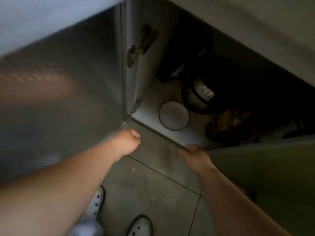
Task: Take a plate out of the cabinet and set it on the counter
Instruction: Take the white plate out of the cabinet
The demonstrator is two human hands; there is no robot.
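A white plate (173,116) with a thin dark rim lies flat on the pale floor of the low cabinet (150,106), near its front left corner. Both cabinet doors stand open. My left hand (127,142) is curled into a loose fist just below the bottom corner of the grey left door (68,82), holding nothing that I can see. My right hand (196,155) hovers over the floor in front of the cabinet's front edge, fingers loosely apart and empty, beside the edge of the greenish right door (264,167). The counter's pale edge (255,23) runs above the cabinet.
Deeper in the cabinet stands a dark pot or kettle (197,96), with a dark box (179,62) behind it and a brown dish (230,125) to the plate's right. Grey floor tiles (153,184) lie below, with my white shoes (139,225) on them.
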